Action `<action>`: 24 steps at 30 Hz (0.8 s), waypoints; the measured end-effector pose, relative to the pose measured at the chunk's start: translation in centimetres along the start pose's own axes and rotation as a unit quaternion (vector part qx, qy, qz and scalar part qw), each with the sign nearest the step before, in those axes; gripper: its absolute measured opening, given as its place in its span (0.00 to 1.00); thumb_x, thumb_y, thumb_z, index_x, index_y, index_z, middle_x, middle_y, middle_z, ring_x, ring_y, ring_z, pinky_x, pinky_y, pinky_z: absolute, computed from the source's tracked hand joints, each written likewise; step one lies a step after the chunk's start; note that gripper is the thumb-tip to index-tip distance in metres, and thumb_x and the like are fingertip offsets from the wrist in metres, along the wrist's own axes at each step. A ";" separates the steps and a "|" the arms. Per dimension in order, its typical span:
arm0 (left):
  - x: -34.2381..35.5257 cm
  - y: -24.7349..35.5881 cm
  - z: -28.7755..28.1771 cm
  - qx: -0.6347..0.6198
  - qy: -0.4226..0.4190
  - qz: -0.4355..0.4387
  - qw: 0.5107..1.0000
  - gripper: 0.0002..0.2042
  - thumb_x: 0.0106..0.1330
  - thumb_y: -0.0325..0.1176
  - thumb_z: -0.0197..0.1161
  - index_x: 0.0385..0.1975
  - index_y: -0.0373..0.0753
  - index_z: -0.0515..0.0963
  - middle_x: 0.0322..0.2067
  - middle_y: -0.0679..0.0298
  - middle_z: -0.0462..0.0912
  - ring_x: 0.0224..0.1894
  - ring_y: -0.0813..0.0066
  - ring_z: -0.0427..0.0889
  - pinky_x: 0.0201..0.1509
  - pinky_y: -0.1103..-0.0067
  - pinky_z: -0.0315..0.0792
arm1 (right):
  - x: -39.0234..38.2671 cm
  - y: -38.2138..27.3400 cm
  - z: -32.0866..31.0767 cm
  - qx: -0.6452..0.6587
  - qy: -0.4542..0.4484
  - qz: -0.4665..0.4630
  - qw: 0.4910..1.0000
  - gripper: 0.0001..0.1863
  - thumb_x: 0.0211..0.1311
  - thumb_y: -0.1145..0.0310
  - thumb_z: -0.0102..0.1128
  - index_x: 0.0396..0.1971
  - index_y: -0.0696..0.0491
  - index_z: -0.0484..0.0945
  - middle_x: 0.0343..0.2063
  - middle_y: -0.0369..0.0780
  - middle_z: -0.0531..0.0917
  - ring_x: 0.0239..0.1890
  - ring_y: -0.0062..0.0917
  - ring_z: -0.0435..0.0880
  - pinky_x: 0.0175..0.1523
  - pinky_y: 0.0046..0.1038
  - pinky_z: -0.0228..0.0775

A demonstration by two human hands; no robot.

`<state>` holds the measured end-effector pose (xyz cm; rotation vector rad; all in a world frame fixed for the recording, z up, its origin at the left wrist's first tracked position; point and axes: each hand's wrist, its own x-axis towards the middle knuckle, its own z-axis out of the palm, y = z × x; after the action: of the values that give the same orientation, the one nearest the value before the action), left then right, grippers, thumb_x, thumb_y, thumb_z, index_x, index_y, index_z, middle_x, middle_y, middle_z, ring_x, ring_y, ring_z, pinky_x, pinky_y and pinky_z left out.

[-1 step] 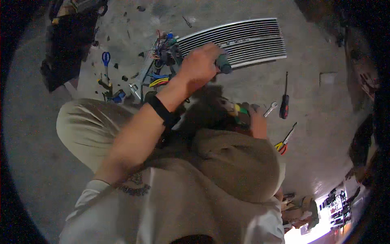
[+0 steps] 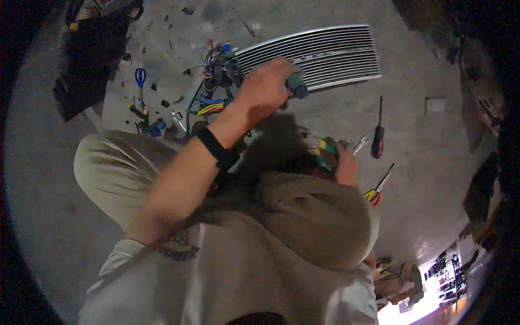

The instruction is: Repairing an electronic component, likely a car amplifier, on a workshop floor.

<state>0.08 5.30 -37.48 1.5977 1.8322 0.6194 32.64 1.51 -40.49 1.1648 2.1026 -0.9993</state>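
Note:
My left hand (image 2: 264, 86) grips a dark green cylindrical object (image 2: 297, 85) over the lower edge of a slatted silver grille (image 2: 319, 46). A tangle of wires and connectors (image 2: 216, 70) lies at the grille's left end, with yellow, red and blue cables (image 2: 211, 108) below it. Past my right knee, my right hand (image 2: 344, 163) holds green-and-yellow pliers (image 2: 324, 149), beside an open-end wrench (image 2: 362, 142). My wrist and knees hide some of what lies between the hands.
A black-handled screwdriver (image 2: 378, 141) and yellow-red pliers (image 2: 376, 192) lie on the concrete floor (image 2: 422, 141) at the right. Blue scissors (image 2: 141, 78), an adjustable wrench (image 2: 180, 120) and several dark scraps lie left, near a black sheet (image 2: 86, 65). Cluttered shelving (image 2: 452, 276) shows lower right.
My right hand and the pliers have shifted very slightly, with the pliers' handles showing a little more. My left hand stays in the same place.

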 end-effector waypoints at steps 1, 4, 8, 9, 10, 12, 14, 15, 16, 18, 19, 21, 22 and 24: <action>0.1 0.0 0.0 -0.004 0.003 -0.001 1.000 0.13 0.60 0.30 0.63 0.46 0.42 0.83 0.46 0.53 0.82 0.48 0.49 0.82 0.54 0.64 0.77 | -0.8 0.8 0.2 0.083 0.104 -0.034 0.991 0.30 0.61 0.74 0.55 0.66 0.46 0.67 0.61 0.49 0.70 0.57 0.49 0.75 0.62 0.40 0.70; 0.5 0.3 0.2 -0.002 0.000 0.034 0.999 0.19 0.54 0.24 0.61 0.48 0.42 0.81 0.48 0.52 0.82 0.50 0.47 0.80 0.56 0.64 0.76 | -1.6 0.7 -1.6 0.174 0.246 -0.077 0.950 0.35 0.55 0.73 0.63 0.66 0.47 0.67 0.60 0.51 0.70 0.61 0.50 0.70 0.64 0.42 0.67; 0.6 0.0 0.3 0.003 0.027 0.068 0.997 0.20 0.50 0.23 0.62 0.46 0.40 0.80 0.44 0.53 0.81 0.48 0.48 0.80 0.52 0.63 0.76 | -0.4 -3.7 -6.6 0.223 0.254 -0.096 0.936 0.46 0.42 0.64 0.76 0.65 0.54 0.65 0.58 0.53 0.70 0.61 0.52 0.69 0.63 0.45 0.66; 0.7 0.0 0.4 0.010 0.047 0.089 0.995 0.18 0.49 0.24 0.64 0.43 0.38 0.79 0.39 0.54 0.80 0.44 0.50 0.81 0.48 0.63 0.76 | 0.1 -4.3 -7.4 0.222 0.253 -0.096 0.937 0.46 0.42 0.64 0.76 0.65 0.54 0.65 0.58 0.53 0.70 0.61 0.52 0.69 0.63 0.45 0.66; 0.6 0.1 0.5 0.009 0.047 0.088 0.995 0.18 0.49 0.24 0.64 0.43 0.38 0.79 0.39 0.54 0.80 0.44 0.50 0.81 0.48 0.63 0.76 | 0.6 -4.8 -8.1 0.213 0.282 -0.123 0.927 0.45 0.40 0.67 0.75 0.63 0.56 0.66 0.54 0.50 0.72 0.57 0.45 0.73 0.59 0.38 0.69; 0.8 0.5 0.4 0.005 0.032 0.060 0.998 0.17 0.50 0.23 0.63 0.43 0.38 0.79 0.40 0.54 0.80 0.44 0.49 0.81 0.48 0.63 0.77 | 1.1 -4.9 -9.3 0.204 0.311 -0.155 0.915 0.44 0.38 0.70 0.75 0.61 0.58 0.67 0.50 0.47 0.74 0.52 0.38 0.78 0.54 0.32 0.73; 1.2 0.4 0.4 -0.012 0.028 0.062 0.998 0.17 0.50 0.23 0.62 0.43 0.38 0.79 0.40 0.53 0.80 0.43 0.49 0.81 0.48 0.62 0.77 | 1.3 -4.8 -9.9 0.195 0.348 -0.213 0.892 0.45 0.37 0.71 0.75 0.61 0.58 0.66 0.49 0.46 0.75 0.51 0.36 0.79 0.53 0.33 0.75; 1.2 0.4 0.4 -0.031 0.022 0.066 0.997 0.17 0.50 0.23 0.62 0.43 0.37 0.79 0.40 0.53 0.80 0.43 0.48 0.81 0.48 0.62 0.77 | 1.3 -4.5 -9.7 0.197 0.345 -0.215 0.892 0.45 0.37 0.71 0.75 0.61 0.58 0.66 0.49 0.46 0.75 0.51 0.36 0.79 0.53 0.33 0.75; 1.1 0.3 0.4 -0.030 0.022 0.062 0.997 0.17 0.50 0.23 0.62 0.43 0.37 0.79 0.40 0.53 0.80 0.43 0.48 0.81 0.48 0.62 0.77 | 1.3 -4.0 -9.3 0.164 0.331 -0.216 0.904 0.47 0.39 0.63 0.75 0.64 0.57 0.64 0.51 0.50 0.74 0.53 0.44 0.76 0.55 0.40 0.71; 1.3 0.6 0.3 -0.024 0.033 0.082 0.996 0.17 0.50 0.24 0.63 0.43 0.37 0.79 0.40 0.53 0.80 0.43 0.47 0.81 0.47 0.62 0.78 | 1.4 -4.1 -9.7 0.127 0.318 -0.214 0.915 0.51 0.41 0.55 0.76 0.67 0.56 0.62 0.54 0.53 0.74 0.55 0.52 0.73 0.57 0.47 0.67; 1.3 0.8 0.4 -0.026 0.034 0.081 0.996 0.17 0.50 0.24 0.63 0.43 0.37 0.79 0.40 0.53 0.80 0.43 0.47 0.81 0.47 0.62 0.78 | 1.7 -4.6 -9.8 0.137 0.272 -0.170 0.937 0.51 0.41 0.54 0.76 0.67 0.54 0.62 0.53 0.54 0.74 0.55 0.52 0.73 0.57 0.48 0.67; 1.2 1.5 0.1 -0.071 0.017 -0.001 0.997 0.16 0.51 0.25 0.62 0.42 0.37 0.79 0.39 0.53 0.80 0.42 0.46 0.81 0.45 0.62 0.78 | 1.8 -5.0 -10.2 0.145 0.227 -0.129 0.954 0.52 0.40 0.53 0.76 0.68 0.53 0.62 0.53 0.54 0.74 0.55 0.52 0.73 0.56 0.49 0.67; 1.2 1.3 0.2 -0.072 0.019 0.000 0.997 0.16 0.51 0.25 0.62 0.42 0.37 0.79 0.39 0.53 0.80 0.42 0.46 0.81 0.45 0.62 0.78 | 1.4 -4.8 -10.3 0.160 0.248 -0.148 0.944 0.52 0.40 0.53 0.77 0.68 0.53 0.62 0.53 0.54 0.74 0.55 0.52 0.74 0.55 0.50 0.68; 0.9 0.9 0.5 -0.021 0.062 0.078 0.995 0.14 0.51 0.25 0.62 0.40 0.36 0.78 0.39 0.52 0.80 0.41 0.45 0.81 0.45 0.61 0.77 | 1.3 -4.9 -10.6 0.172 0.265 -0.172 0.933 0.53 0.39 0.53 0.77 0.68 0.52 0.62 0.53 0.54 0.74 0.55 0.53 0.74 0.54 0.51 0.68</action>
<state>0.99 6.34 -37.27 1.7188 1.7814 0.8384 26.76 8.90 -33.52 1.3829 2.7046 -1.3758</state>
